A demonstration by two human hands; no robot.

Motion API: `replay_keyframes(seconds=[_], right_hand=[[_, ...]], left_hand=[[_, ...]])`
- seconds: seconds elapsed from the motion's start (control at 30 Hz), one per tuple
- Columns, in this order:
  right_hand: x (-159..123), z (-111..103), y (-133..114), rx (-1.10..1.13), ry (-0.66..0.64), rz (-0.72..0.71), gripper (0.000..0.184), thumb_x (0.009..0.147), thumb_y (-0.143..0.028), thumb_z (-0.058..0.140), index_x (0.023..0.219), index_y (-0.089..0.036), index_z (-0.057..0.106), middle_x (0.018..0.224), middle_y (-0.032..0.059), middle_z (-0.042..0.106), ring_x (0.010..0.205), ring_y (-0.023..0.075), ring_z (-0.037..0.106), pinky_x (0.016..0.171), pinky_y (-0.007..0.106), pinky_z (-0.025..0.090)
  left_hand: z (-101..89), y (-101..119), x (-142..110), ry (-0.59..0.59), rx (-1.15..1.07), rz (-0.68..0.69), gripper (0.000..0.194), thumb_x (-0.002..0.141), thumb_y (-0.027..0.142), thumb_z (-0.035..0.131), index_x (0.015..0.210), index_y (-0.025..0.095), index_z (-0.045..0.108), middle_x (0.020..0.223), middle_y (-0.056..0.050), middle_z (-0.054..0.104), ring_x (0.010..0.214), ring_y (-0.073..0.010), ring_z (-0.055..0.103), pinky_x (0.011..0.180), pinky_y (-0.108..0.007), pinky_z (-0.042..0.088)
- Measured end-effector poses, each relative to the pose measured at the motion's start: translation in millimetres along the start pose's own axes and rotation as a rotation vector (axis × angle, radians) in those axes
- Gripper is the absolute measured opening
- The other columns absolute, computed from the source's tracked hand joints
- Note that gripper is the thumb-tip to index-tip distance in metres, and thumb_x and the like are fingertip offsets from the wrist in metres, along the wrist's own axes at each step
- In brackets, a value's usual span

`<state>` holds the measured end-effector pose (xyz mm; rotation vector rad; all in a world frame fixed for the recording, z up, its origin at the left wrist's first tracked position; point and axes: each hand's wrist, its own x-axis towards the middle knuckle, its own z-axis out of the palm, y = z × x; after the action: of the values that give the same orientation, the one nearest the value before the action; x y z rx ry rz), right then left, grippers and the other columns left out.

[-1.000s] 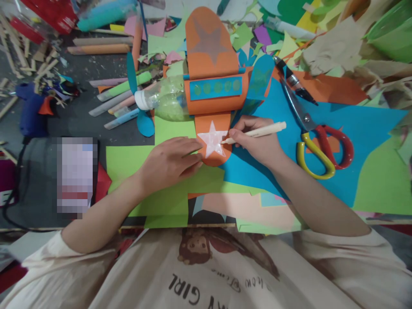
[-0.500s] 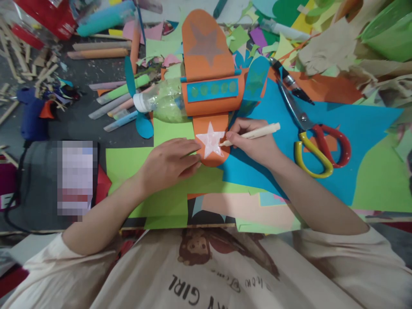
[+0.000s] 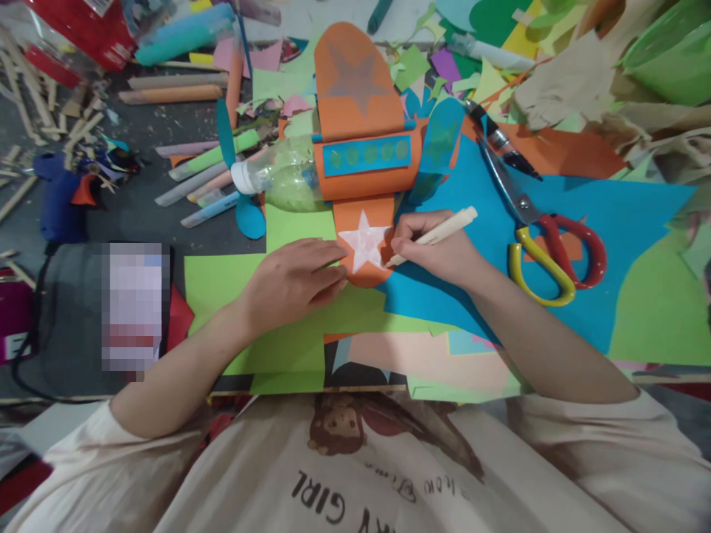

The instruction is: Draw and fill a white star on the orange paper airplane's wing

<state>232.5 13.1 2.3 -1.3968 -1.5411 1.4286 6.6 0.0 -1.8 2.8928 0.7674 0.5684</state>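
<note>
A craft aeroplane (image 3: 361, 159) made from a clear plastic bottle (image 3: 283, 178) with orange paper wings lies in the middle of the table. The near wing carries a white star (image 3: 364, 244). My right hand (image 3: 438, 248) grips a cream pen (image 3: 438, 231), its tip touching the star's lower right point. Flat on the green paper (image 3: 278, 326), my left hand (image 3: 294, 277) has its fingers stretched out, the fingertips pressing the near wing's left edge beside the star.
Scissors (image 3: 533, 229) with red and yellow handles lie on blue paper (image 3: 600, 244) to the right. Coloured markers (image 3: 200, 178) and a blue glue gun (image 3: 55, 196) sit at the left. Paper scraps cover the far side, with a green tub (image 3: 672, 52) at the top right.
The pen tip has slid from the star's right point down to its lower right point, and the pen now slants more steeply. My left hand has stayed in place.
</note>
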Motion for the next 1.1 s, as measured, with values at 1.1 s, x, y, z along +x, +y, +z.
replay_keyframes(seconds=[1.1], right_hand=[[2.3, -2.4, 4.8, 0.079, -0.018, -0.041, 0.019, 0.064, -0.017, 0.057, 0.048, -0.02, 0.047, 0.049, -0.0028, 0.057, 0.046, 0.0083, 0.05, 0.044, 0.021, 0.037]], left_hand=[[0.6, 0.1, -0.3, 0.002, -0.027, -0.004, 0.025, 0.096, 0.023, 0.044, 0.084, 0.016, 0.065, 0.108, -0.006, 0.068, 0.097, -0.0176, 0.066, 0.088, -0.031, 0.054]])
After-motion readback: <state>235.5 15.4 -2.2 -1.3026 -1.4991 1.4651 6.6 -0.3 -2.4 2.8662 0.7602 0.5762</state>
